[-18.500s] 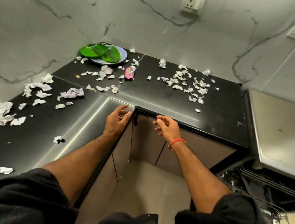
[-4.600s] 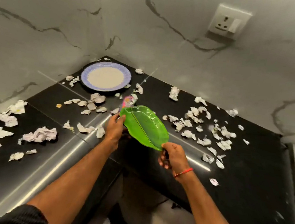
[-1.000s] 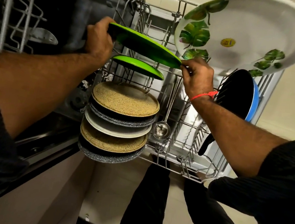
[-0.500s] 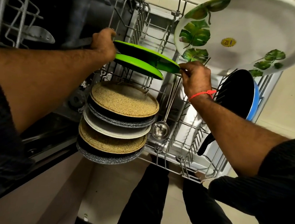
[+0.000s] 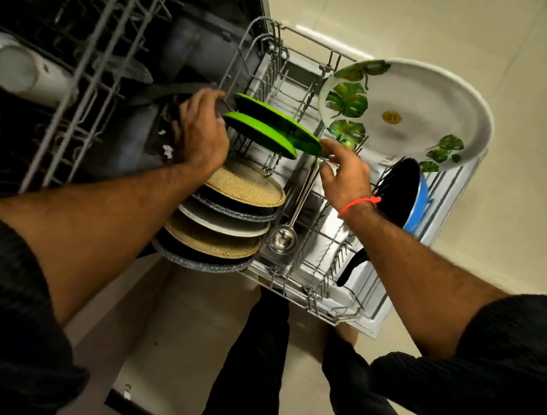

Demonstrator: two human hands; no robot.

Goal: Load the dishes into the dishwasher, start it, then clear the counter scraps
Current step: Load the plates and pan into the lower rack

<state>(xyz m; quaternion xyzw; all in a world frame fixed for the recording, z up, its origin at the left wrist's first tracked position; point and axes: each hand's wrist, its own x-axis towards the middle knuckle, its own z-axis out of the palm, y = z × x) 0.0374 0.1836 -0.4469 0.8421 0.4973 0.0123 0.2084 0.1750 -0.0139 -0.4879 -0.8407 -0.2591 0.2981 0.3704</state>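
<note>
Two bright green leaf-shaped plastic plates stand on edge, side by side, in the tines of the pulled-out grey wire lower rack (image 5: 296, 277) of the open dishwasher. The right hand (image 5: 344, 177) has its grip at the near tip of the farther green plate (image 5: 273, 121): thumb and forefinger curl toward the rim and seem to touch it, though motion blur keeps me from telling whether they pinch it. The left hand (image 5: 199, 134) sits at the opposite end, its grip loose, fingers relaxed and spread beside the far tip of the nearer green plate (image 5: 258, 133), holding nothing that I can make out. Just below the left grip is a row of round speckled plates (image 5: 232, 213), tan, grey and white, upright in the same rack. Below the right grip a steel ladle (image 5: 283, 238) lies on the wires. Beyond the right grip leans a large white round plate with green leaf prints (image 5: 416, 114), and beside the right wrist stands a blue pan with a black inside (image 5: 402, 192).
</note>
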